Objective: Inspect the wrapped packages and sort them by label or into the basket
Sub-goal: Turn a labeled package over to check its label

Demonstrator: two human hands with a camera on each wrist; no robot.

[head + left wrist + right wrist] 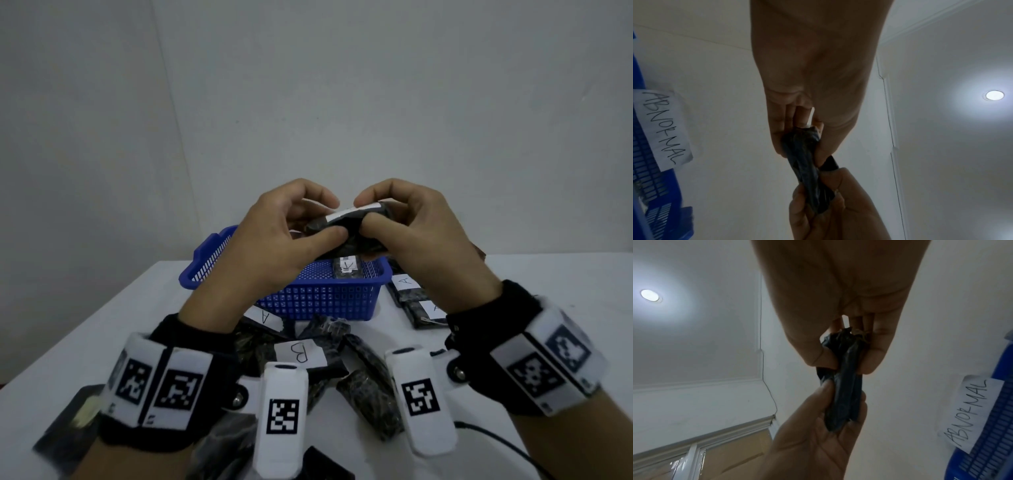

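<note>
Both hands hold one black wrapped package [346,226] with a white label strip up in the air above the blue basket [318,298]. My left hand [287,233] pinches its left end between thumb and fingers; my right hand [407,222] pinches its right end. In the left wrist view the package [807,168] runs from my left fingers down to the other hand. The right wrist view shows the same package [842,382] gripped at both ends. The basket [982,443] carries a paper tag reading ABNORMAL [970,412], and a labelled package [346,269] lies inside it.
Black wrapped packages lie on the white table [548,294]: one labelled B [301,353] in front of the basket, one labelled A [265,317] to its left, two labelled A [406,282] at the right. A black cable [507,445] trails at lower right. A wall stands behind.
</note>
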